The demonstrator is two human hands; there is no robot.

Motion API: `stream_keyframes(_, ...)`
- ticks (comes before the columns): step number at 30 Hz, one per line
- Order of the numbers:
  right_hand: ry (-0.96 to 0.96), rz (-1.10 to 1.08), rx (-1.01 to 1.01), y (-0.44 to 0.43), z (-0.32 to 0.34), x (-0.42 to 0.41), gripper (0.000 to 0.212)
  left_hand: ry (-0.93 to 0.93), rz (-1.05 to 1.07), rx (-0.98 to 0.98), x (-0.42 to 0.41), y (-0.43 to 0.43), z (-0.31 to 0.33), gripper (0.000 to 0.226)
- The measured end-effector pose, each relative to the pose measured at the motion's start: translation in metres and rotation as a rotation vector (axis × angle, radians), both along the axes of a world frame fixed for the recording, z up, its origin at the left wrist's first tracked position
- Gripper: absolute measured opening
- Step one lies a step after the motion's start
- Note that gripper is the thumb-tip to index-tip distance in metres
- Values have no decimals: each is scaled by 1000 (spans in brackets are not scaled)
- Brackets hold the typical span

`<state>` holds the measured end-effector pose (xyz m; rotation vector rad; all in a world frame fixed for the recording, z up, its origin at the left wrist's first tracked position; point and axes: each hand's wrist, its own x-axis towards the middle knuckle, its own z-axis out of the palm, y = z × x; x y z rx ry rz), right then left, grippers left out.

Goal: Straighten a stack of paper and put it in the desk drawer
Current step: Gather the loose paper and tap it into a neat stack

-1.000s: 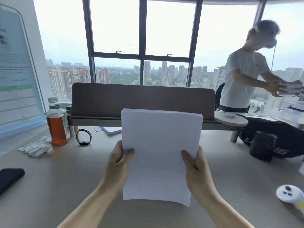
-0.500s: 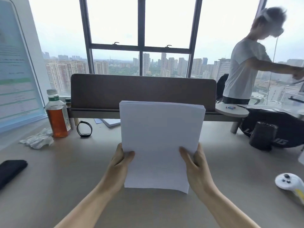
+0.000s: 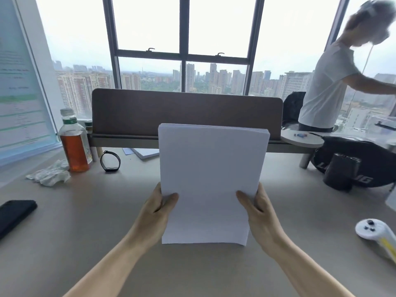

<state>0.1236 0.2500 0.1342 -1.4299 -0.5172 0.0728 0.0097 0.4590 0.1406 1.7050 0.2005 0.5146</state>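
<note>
- Left hand (image 3: 157, 207) and right hand (image 3: 256, 207) are gripping the thick white paper stack (image 3: 211, 179) by its side edges, thumbs pressing on the front.
- Stack is standing upright, bottom edge at the beige desk (image 3: 85, 221).
- Window is showing a city skyline behind.

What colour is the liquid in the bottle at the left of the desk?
Amber-orange, under a white cap and a green-and-white label; the bottle shows in the head view, the only one.

Paper (image 3: 211, 183) hides both hands' fingers behind it and part of the notebook (image 3: 145, 152) beyond the left hand (image 3: 157, 213). Phone (image 3: 15, 215) far left and controller (image 3: 379, 239) far right cropped. Person (image 3: 330, 86) beyond right hand (image 3: 260, 213) blurred.
</note>
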Motion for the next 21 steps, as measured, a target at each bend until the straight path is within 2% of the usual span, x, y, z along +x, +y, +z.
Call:
stream_keyframes(4,-24,-16,-69,-3,-1,-6,34,-5,18,-7,0,-5,-3,37)
stream_keyframes(7,-149,-75,-181,-9,10,-5,30,11,12,-17,1,2,5,31)
stream_keyframes(8,-213,-102,-231,-12,19,-2,24,-48,100,-9,1,9,13,35)
stream_keyframes(10,-383,-163,-379,-19,45,3,8,-202,427,200,-5,25,42,76)
stream_keyframes(11,-487,-182,-473,-23,60,6,8,-262,519,376,-9,30,61,98)
stream_keyframes(12,-611,-198,-568,-25,76,5,17,-287,528,576,-12,32,78,111)
stream_keyframes(13,-754,-196,-664,-26,93,4,24,-266,484,738,-15,30,92,113)
stream_keyframes(14,-888,-184,-762,-26,109,1,23,-219,396,832,-16,27,102,105)
stream_keyframes(15,-1012,-175,-868,-23,121,-1,17,-171,288,815,-14,24,104,85)
stream_keyframes(17,-1187,-175,-1039,-16,134,-3,12,-152,173,618,-10,10,94,21)
stream_keyframes(18,-1230,-174,-1058,-14,136,-4,13,-150,164,505,-6,6,82,23)
stream_keyframes(19,-1248,-184,-1031,-14,134,-4,14,-132,153,386,-6,-3,73,37)
stream_keyframes(21,-1175,-297,-977,-22,117,4,30,-161,105,159,-4,-4,46,33)
